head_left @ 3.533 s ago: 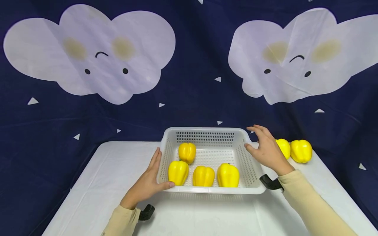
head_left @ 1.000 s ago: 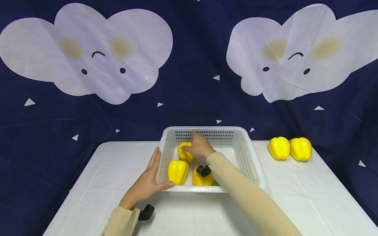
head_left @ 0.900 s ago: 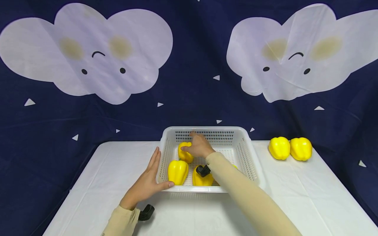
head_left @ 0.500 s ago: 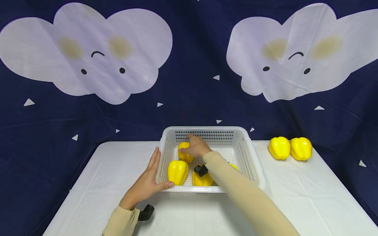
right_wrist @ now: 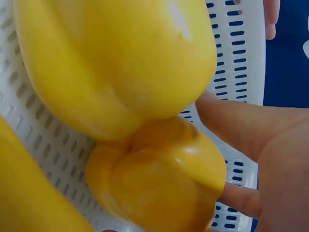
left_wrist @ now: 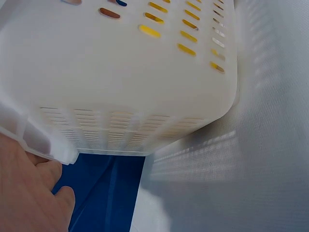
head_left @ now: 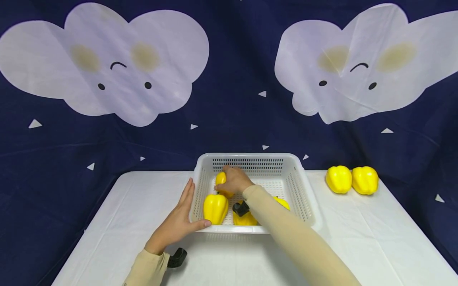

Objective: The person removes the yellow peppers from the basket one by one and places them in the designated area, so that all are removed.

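Note:
A white plastic basket point(head_left: 250, 229) with slotted walls holds several yellow bell peppers. My left hand point(head_left: 176, 226) holds its front left corner, thumb over the front rim and fingers along the left side; in the left wrist view those fingers point(left_wrist: 50, 174) bend beneath the rim. Inside the basket, my right hand point(head_left: 237, 180) grips the back left yellow bell pepper point(right_wrist: 159, 179), thumb on the near side and fingers on the far side. Close in front of it lies another yellow bell pepper point(head_left: 216, 209). My right forearm partly hides the front middle pepper point(head_left: 245, 218) and the front right pepper point(head_left: 282, 202).
Two more yellow bell peppers point(head_left: 338, 180) sit side by side on the white-covered table point(head_left: 361, 238), right of the basket. Behind the table hangs a dark blue cloth point(head_left: 236, 119) with cloud prints. A black wrist camera point(head_left: 177, 257) juts from the left sleeve.
From the basket's right side, my right hand has reached in over the back left pepper, then lowered slightly leftward and closed its fingers round it. My left hand stays at the corner.

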Available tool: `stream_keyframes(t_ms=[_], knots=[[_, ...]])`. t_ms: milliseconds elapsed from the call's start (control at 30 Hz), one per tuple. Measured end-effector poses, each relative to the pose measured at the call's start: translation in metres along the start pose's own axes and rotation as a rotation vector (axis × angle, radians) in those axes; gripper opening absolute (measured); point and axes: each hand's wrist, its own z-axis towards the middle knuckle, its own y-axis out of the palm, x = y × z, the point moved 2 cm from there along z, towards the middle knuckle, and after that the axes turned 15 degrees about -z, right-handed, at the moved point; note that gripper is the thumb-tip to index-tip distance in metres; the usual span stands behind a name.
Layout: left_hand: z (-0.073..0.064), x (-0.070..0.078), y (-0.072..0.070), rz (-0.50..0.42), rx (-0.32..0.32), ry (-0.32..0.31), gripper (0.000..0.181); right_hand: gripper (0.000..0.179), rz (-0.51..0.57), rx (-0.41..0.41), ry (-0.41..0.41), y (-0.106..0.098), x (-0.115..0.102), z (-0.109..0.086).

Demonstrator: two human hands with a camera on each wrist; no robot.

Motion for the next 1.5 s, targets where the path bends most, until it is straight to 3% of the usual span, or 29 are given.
stream_keyframes(t_ms=[533,867,1500], knots=[[0.000,0.000,-0.001,0.000,0.001,0.014,0.120,0.068,-0.031,0.008,-0.029,0.002,0.000,0.002],[0.000,0.001,-0.001,0.008,0.001,0.013,0.120,0.068,0.049,0.016,-0.014,-0.001,0.003,0.000],[0.000,0.001,0.000,0.002,0.006,0.006,0.120,0.072,0.043,0.119,-0.029,-0.021,0.000,-0.012]])
